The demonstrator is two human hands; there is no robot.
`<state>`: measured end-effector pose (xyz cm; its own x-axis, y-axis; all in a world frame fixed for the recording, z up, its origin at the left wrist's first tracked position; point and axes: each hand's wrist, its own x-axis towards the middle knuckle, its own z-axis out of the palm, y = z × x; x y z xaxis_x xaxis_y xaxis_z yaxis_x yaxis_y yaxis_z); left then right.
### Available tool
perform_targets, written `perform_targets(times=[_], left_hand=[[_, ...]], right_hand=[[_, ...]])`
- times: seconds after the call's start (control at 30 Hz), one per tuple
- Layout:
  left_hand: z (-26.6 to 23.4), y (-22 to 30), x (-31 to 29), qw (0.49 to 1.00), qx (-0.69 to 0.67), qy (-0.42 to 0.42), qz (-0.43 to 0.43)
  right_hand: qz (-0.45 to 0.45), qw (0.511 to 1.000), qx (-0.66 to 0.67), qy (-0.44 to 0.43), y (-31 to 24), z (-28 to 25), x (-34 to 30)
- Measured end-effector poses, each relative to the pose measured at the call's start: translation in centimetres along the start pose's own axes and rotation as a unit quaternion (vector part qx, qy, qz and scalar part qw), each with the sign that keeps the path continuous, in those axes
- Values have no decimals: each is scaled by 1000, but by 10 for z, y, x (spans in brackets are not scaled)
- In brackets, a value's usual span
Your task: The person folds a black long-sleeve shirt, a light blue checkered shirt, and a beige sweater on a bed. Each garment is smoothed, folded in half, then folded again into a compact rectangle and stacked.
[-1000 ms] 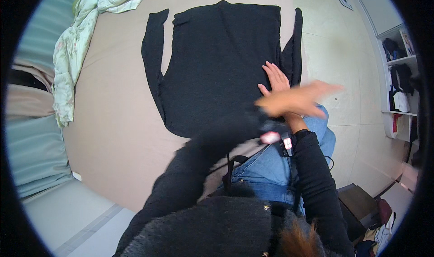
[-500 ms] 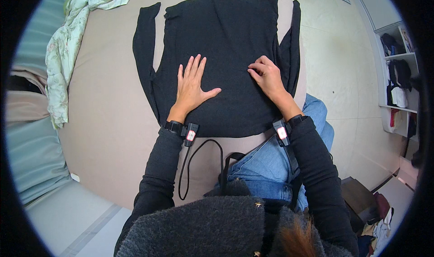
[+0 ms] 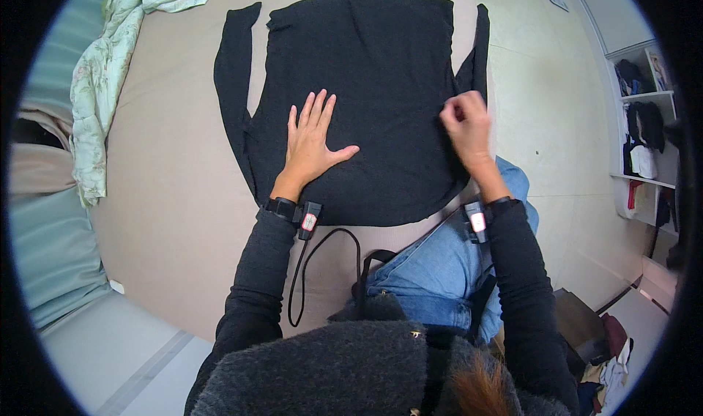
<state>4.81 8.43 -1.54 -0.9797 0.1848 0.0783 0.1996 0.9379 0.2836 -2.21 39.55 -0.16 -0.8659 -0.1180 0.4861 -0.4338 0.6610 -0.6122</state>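
A black long-sleeved top (image 3: 381,72) lies spread flat on a beige bed (image 3: 161,196), its sleeves running down both sides. My left hand (image 3: 311,141) rests flat and spread on the lower left part of the garment. My right hand (image 3: 466,123) is closed at the garment's right edge, pinching the fabric near the right sleeve (image 3: 477,50). Both wrists wear black bands with small devices, and a black cable (image 3: 322,269) hangs from the left one.
A pale green quilt (image 3: 102,72) is bunched along the bed's left side. Teal cushions (image 3: 44,255) sit at the far left. A white shelf with clothes (image 3: 644,123) stands at the right, and my jeans-clad knee (image 3: 439,269) presses against the bed's edge.
My hands uncrossed and came down on the garment. Since half a second ago the right hand slid to the right edge and closed on the fabric; the left stayed flat.
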Motion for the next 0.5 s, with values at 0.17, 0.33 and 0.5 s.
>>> perform_targets(times=[0.17,0.33,0.5], left_hand=[[2,0,-1,1000,-8,12,2],[0,0,-2,1000,-9,11,0],[0,3,0,1000,-4,3,-5]], right_hand=[[55,986,-139,73,92,-100,11],[288,884,-367,-29,188,-194,-2],[335,724,-542,-263,191,-181,-40]])
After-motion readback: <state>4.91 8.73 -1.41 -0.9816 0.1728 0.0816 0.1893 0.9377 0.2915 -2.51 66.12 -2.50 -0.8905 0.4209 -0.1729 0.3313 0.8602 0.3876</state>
